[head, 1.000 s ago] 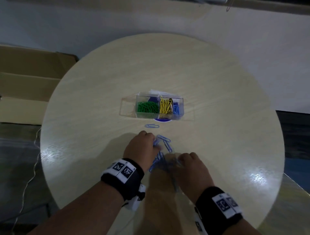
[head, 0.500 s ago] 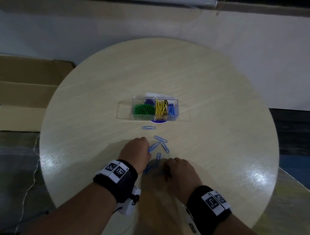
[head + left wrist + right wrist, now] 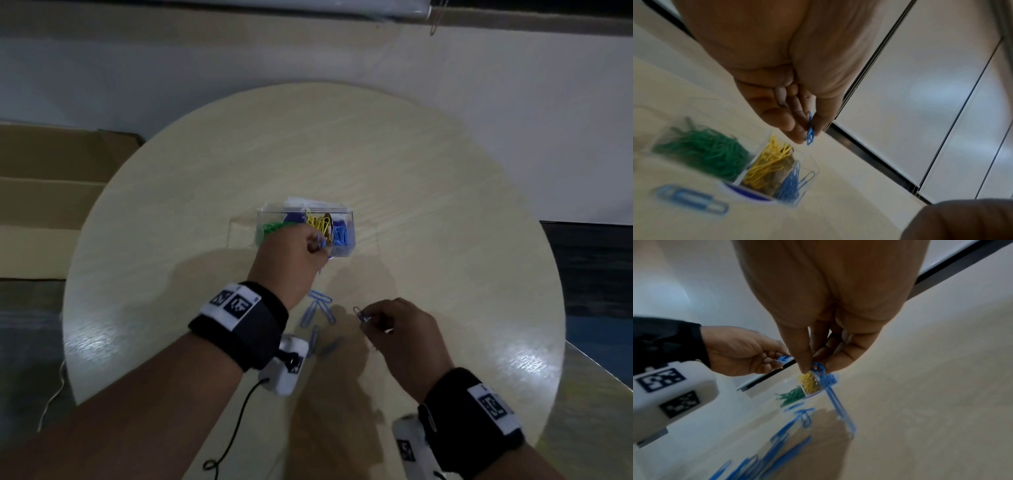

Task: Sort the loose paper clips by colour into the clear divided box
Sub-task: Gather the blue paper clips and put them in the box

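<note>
The clear divided box (image 3: 344, 253) sits mid-table with green clips (image 3: 702, 152) on its left, yellow clips (image 3: 770, 164) in the middle and blue clips (image 3: 340, 234) on its right. My left hand (image 3: 317, 248) hovers at the box's near side and pinches blue clips (image 3: 810, 131) between thumb and fingers. Nearer me, my right hand (image 3: 368, 318) pinches another blue clip (image 3: 830, 391) just above the table. Several loose blue clips (image 3: 317, 313) lie on the table between my hands.
The round pale wooden table (image 3: 445, 212) stands before a white wall. Flattened cardboard (image 3: 44, 192) lies on the floor to the left. A black cable (image 3: 236, 421) hangs from my left wrist camera.
My left hand has lifted off the loose pile and gone forward to the box with blue clips. My right hand has picked up a blue clip and shifted right.
</note>
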The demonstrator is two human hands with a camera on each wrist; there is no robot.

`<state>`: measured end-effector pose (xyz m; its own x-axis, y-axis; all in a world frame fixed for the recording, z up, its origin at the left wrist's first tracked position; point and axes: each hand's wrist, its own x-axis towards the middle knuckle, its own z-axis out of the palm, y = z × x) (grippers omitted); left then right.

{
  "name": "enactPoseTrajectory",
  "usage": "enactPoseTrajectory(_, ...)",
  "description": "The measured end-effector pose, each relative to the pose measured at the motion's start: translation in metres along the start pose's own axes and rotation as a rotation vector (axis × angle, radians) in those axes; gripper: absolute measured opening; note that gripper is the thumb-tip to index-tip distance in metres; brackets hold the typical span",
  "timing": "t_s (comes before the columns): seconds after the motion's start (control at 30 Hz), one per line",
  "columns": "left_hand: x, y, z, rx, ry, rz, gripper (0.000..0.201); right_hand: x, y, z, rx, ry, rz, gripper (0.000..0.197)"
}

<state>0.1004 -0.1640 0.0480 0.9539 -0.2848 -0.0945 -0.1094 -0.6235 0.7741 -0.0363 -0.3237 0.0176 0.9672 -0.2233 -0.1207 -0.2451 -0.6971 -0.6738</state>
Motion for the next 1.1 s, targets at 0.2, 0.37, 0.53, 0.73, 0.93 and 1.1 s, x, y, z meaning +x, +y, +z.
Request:
enactPoseTrajectory(0.2,0.052,0.011,0.022,0.100,0.016,0.054,0.022,0.017,-0.004,-0.022,0.115,0.056,0.066,0.014)
enactPoseTrajectory(0.37,0.059,0.005,0.028,0.042,0.001,-0.008,0.039,0.048,-0.015,-0.032,0.151,0.066,0.096,0.012)
enactPoseTrajectory(0.53,0.026,-0.016,-0.003,-0.045,0.178,-0.009,0.014,0.104,-0.032,-0.031,0.177,0.134,0.084,0.014)
enactPoseTrajectory(0.73,-0.023,-0.061,-0.027,-0.014,0.159,-0.143,0.011,0.150,-0.053,-0.027,0.315,0.314,0.042,0.013)
enactPoseTrajectory(0.93,-0.062,-0.090,-0.028,0.126,0.069,-0.201,0.012,0.151,-0.042,-0.003,0.310,0.307,0.067,0.013)
enactPoseTrajectory(1.1,-0.091,-0.097,-0.031,0.307,-0.044,-0.218,0.010,0.129,-0.031,0.004,0.008,0.194,0.024,0.023)
